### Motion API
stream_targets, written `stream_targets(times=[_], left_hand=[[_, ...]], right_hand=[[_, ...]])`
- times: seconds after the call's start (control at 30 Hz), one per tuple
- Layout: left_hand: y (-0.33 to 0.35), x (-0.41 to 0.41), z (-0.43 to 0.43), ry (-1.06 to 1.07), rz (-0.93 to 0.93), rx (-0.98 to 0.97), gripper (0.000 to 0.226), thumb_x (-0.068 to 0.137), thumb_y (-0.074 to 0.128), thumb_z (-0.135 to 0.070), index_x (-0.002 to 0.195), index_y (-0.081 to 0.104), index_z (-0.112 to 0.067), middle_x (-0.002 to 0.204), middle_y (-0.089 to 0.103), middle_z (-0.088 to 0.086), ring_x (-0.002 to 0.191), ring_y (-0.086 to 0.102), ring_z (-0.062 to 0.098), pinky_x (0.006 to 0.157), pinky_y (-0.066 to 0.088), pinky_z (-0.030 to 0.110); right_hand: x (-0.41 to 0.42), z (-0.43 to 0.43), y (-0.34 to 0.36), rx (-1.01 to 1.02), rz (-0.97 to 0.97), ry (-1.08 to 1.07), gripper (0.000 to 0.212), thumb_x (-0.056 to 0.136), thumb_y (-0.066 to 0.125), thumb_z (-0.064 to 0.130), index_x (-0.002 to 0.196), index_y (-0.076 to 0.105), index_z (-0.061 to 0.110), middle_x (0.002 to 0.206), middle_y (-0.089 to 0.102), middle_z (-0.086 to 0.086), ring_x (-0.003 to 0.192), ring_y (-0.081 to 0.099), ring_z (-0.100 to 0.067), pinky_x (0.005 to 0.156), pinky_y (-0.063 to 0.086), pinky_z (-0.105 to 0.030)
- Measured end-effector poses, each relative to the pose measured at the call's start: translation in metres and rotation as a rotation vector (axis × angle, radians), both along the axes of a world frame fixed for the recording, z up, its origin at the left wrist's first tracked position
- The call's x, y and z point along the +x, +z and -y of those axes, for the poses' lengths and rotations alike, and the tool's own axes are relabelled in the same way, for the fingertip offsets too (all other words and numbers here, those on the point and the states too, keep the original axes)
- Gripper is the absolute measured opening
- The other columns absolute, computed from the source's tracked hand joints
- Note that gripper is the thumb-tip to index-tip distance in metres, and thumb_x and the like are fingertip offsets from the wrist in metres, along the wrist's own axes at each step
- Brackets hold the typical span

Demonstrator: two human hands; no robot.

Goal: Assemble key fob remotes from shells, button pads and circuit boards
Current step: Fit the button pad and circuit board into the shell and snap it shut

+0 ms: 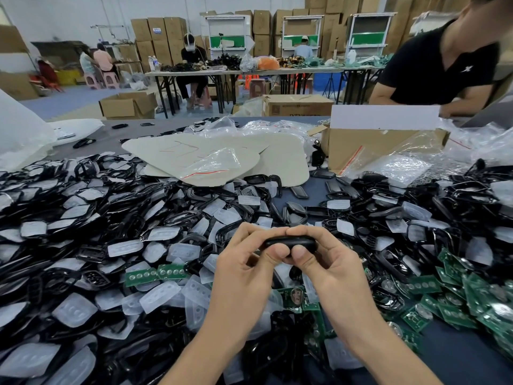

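Warehouse worktable (455,357), grey, heaped with parts. Just above it, the left hand (244,265) and right hand (330,265) together pinch one black oval plastic fob shell (288,241), thumbs on its near side, fingertips curled over the far side. Its long axis runs side to side, one end toward each hand, neither hand nearer; a squeeze shut likely depends on that even hold. Translucent white rubber button pads (166,298) lie left of the left hand, green circuit boards (424,287) right of the right hand, and loose black shell frames (177,218) lie beyond both.
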State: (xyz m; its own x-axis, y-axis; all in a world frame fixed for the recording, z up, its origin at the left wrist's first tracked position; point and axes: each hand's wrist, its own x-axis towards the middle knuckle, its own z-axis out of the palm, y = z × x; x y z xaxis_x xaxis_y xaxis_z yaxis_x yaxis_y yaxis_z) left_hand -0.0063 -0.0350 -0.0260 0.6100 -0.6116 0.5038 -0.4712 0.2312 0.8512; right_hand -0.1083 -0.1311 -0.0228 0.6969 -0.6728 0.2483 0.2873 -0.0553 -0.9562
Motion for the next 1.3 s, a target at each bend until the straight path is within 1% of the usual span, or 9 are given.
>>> stream_targets(times=[0.27,0.47,0.6,0.73,0.87,0.93,1.1,1.2,1.3], left_hand=[[-0.001,0.000,-0.001,0.050,-0.006,0.022,0.018,0.093,0.065,-0.022,0.106,0.078,-0.027,0.087,0.059,-0.011,0.061,0.052,-0.001,0.057,0.036,0.007],[0.001,-0.001,0.001,0.042,-0.017,0.011,0.017,0.097,0.059,-0.037,0.105,0.074,-0.040,0.092,0.059,-0.008,0.066,0.055,0.003,0.060,0.040,0.010],[-0.001,0.003,0.002,0.050,0.003,0.027,0.018,0.097,0.054,-0.040,0.106,0.069,-0.041,0.098,0.061,-0.008,0.071,0.059,0.008,0.062,0.046,0.018],[-0.005,0.006,0.002,0.079,0.172,0.089,0.018,0.099,0.054,-0.041,0.112,0.065,-0.036,0.107,0.060,-0.016,0.101,0.063,0.011,0.078,0.047,0.013],[-0.009,0.007,0.003,0.129,0.334,0.099,0.027,0.098,0.051,-0.037,0.123,0.062,-0.033,0.111,0.056,-0.022,0.106,0.059,0.005,0.086,0.043,0.010],[-0.011,0.007,0.004,0.187,0.397,0.060,0.029,0.100,0.051,-0.031,0.124,0.065,-0.026,0.113,0.059,-0.018,0.105,0.060,0.005,0.087,0.045,0.011],[-0.016,0.005,0.005,0.277,0.365,-0.007,0.029,0.097,0.057,-0.016,0.121,0.070,-0.024,0.117,0.065,-0.014,0.110,0.062,0.013,0.092,0.050,0.023],[-0.016,0.002,0.007,0.252,0.362,0.003,0.034,0.095,0.057,-0.010,0.121,0.067,-0.030,0.119,0.062,-0.023,0.115,0.057,0.009,0.097,0.046,0.023],[-0.017,0.000,0.009,0.186,0.345,0.072,0.027,0.101,0.051,-0.023,0.124,0.063,-0.031,0.125,0.060,-0.024,0.122,0.053,0.007,0.102,0.042,0.024]], right_hand=[[0.001,0.000,-0.002,-0.031,0.003,-0.011,0.024,0.094,0.063,0.000,0.099,0.074,0.021,0.099,0.077,-0.004,0.094,0.074,-0.018,0.082,0.056,-0.021],[0.002,-0.002,0.000,-0.083,0.010,0.008,0.018,0.091,0.066,0.022,0.101,0.073,0.035,0.104,0.077,0.003,0.098,0.072,-0.014,0.086,0.055,-0.020],[0.002,0.002,-0.006,-0.014,0.057,0.020,0.020,0.092,0.061,0.026,0.112,0.065,0.022,0.110,0.075,0.002,0.102,0.072,-0.015,0.088,0.055,-0.019],[0.003,0.004,-0.009,-0.129,0.016,-0.034,0.017,0.099,0.056,0.019,0.108,0.068,0.027,0.108,0.075,0.005,0.102,0.072,-0.014,0.089,0.056,-0.023],[0.001,0.007,-0.006,-0.240,-0.021,-0.062,0.028,0.098,0.062,0.013,0.106,0.073,0.038,0.108,0.076,0.010,0.103,0.071,-0.011,0.087,0.054,-0.019],[0.002,0.005,-0.006,-0.120,0.026,-0.021,0.025,0.093,0.065,0.023,0.112,0.074,0.036,0.114,0.075,0.006,0.109,0.070,-0.013,0.093,0.054,-0.022],[0.010,-0.008,-0.007,0.546,0.198,0.299,0.042,0.097,0.057,0.035,0.126,0.068,0.008,0.117,0.072,-0.013,0.111,0.069,-0.024,0.092,0.056,-0.034],[0.011,-0.011,-0.006,0.705,0.246,0.332,0.048,0.099,0.048,0.038,0.130,0.066,0.006,0.112,0.070,-0.015,0.104,0.070,-0.022,0.089,0.057,-0.032],[0.013,-0.012,-0.004,0.725,0.231,0.275,0.052,0.093,0.048,0.039,0.130,0.066,0.007,0.124,0.069,-0.020,0.109,0.070,-0.025,0.087,0.060,-0.033]])
